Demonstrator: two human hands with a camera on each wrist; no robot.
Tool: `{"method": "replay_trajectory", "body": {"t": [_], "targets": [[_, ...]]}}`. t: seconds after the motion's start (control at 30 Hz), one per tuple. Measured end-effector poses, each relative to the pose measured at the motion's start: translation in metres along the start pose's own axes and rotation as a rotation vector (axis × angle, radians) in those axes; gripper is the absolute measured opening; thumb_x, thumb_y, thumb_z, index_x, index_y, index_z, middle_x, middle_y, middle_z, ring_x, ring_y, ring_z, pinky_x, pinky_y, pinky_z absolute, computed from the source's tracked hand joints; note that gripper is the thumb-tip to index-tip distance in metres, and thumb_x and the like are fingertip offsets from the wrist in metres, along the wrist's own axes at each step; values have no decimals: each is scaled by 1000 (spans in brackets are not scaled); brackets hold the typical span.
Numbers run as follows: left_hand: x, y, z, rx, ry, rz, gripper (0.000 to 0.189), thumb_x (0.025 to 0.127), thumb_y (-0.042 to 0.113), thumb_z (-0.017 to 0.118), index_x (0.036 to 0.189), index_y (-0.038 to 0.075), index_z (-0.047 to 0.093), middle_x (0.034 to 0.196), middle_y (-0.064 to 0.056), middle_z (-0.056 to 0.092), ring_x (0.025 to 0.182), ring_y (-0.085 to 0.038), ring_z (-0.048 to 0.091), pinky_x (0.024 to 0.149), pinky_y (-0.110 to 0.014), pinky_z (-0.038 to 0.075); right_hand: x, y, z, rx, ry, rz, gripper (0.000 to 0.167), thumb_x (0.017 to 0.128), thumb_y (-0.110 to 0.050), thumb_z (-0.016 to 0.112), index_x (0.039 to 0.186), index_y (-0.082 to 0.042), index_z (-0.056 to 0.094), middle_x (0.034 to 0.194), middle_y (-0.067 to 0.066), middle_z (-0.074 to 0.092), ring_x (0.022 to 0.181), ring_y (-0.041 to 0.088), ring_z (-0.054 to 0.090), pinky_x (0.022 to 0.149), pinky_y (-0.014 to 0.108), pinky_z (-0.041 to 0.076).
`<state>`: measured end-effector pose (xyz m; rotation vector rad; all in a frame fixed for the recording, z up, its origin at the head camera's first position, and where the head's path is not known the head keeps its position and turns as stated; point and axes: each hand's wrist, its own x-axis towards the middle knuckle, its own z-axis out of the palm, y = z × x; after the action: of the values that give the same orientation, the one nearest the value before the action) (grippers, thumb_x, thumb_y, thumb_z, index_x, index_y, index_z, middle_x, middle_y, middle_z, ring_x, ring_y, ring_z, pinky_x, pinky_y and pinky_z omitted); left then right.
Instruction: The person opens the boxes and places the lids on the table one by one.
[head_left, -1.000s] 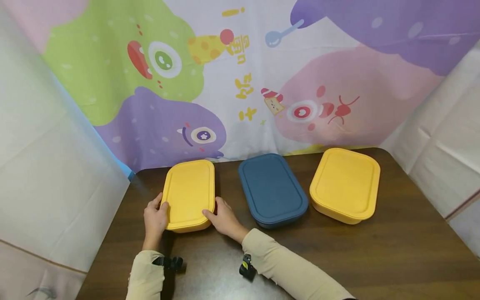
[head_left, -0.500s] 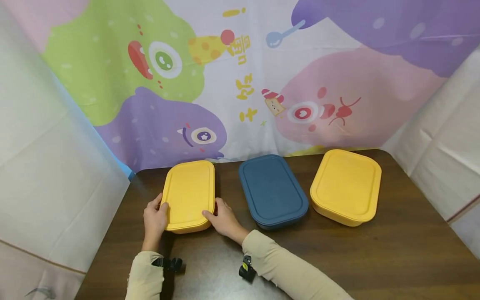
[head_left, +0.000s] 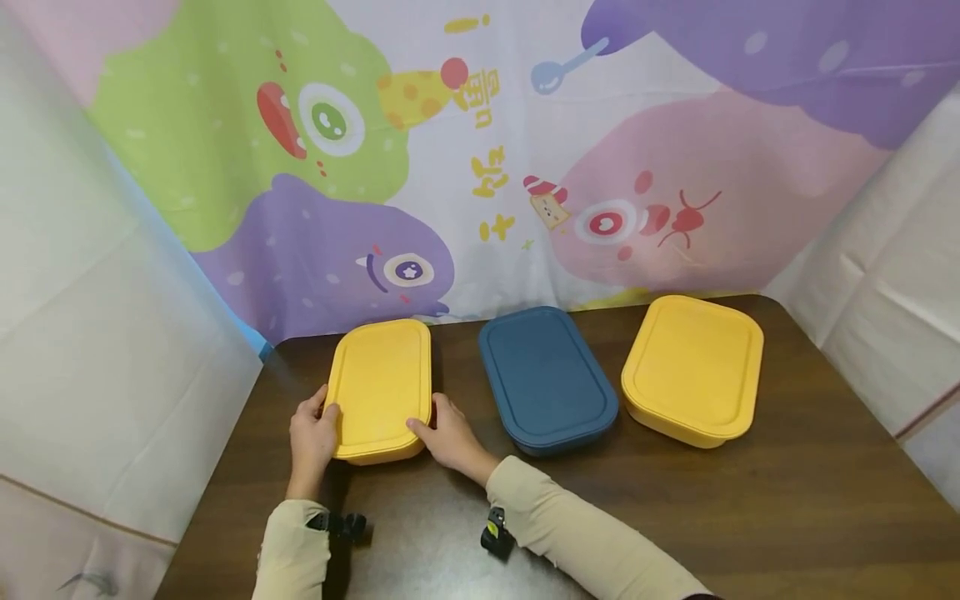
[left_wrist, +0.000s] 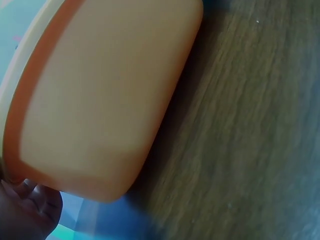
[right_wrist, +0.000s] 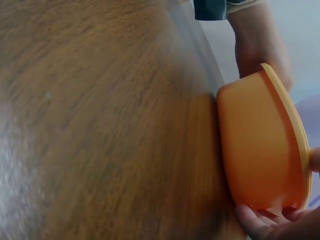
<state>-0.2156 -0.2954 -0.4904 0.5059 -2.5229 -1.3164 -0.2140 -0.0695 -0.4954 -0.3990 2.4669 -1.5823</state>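
Observation:
At the left of the table in the head view sits a yellow lidded food container (head_left: 381,387), its lid on. My left hand (head_left: 312,429) grips its left side near the front, the thumb over the lid's edge. On the opposite side my right hand (head_left: 448,433) holds the front right corner, thumb on the rim. In the right wrist view the fingertips (right_wrist: 248,218) of that hand curl against the container's side wall (right_wrist: 262,145). The left wrist view shows the front wall (left_wrist: 100,100) close up, with part of the left hand (left_wrist: 32,210) under the rim.
A dark blue lidded container (head_left: 547,379) stands in the middle of the brown wooden table (head_left: 787,517). To its right is a second yellow container (head_left: 693,367), also lidded. A printed cartoon curtain (head_left: 495,275) hangs along the table's back edge.

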Motion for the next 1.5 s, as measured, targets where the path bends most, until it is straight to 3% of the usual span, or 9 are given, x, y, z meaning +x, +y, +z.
{"method": "replay_trajectory", "body": {"t": [0.43,0.67,0.8,0.9,1.03,1.17,1.3,1.5], "targets": [[2,3,-5,120,-1,83,48,97,13,47,141,-5,46,128,-29,48,113,-41,49,100,-53,40,1,-1,1,-20,0,5,63,98,-35,57,142,6,38,141,24,48,129,36,49,103,49,44],[-1,11,-20,304,-48,89,50,96,16,45,140,-8,45,130,-30,45,120,-47,46,103,-58,36,1,0,9,15,31,-27,50,96,-30,60,131,4,47,116,16,60,102,24,59,85,36,50],[-6,15,-22,352,-38,106,50,95,16,47,138,-9,47,130,-31,45,120,-47,44,104,-58,36,0,0,11,24,53,-19,44,96,-30,60,126,1,51,111,12,61,95,18,57,80,31,49],[-11,20,-18,358,-10,154,46,94,15,51,134,-9,52,129,-30,48,118,-46,44,102,-57,37,-2,-1,9,19,65,-7,46,96,-31,60,127,1,50,113,13,61,98,20,58,83,34,49],[-18,30,-12,349,12,281,38,92,13,58,125,-7,61,125,-28,53,115,-44,47,99,-56,39,-3,-2,6,4,74,0,50,96,-32,59,130,3,48,116,15,60,99,22,57,84,36,48],[-25,37,-8,333,-35,379,31,91,12,62,118,-2,67,114,-23,60,107,-40,51,91,-52,43,-3,-3,5,4,75,-3,49,96,-31,59,130,3,48,115,15,60,99,22,57,85,37,48],[-32,39,-4,295,-88,434,24,89,12,66,111,2,72,99,-16,63,95,-31,52,78,-41,42,-2,-4,5,5,80,-5,46,96,-30,59,128,2,49,114,14,61,99,22,58,84,37,49],[-37,34,-1,270,-126,503,20,84,10,72,103,4,75,90,-9,63,87,-23,51,73,-34,42,-2,-5,5,-10,79,15,46,96,-31,59,127,2,50,113,14,61,97,20,58,83,35,49]]}}
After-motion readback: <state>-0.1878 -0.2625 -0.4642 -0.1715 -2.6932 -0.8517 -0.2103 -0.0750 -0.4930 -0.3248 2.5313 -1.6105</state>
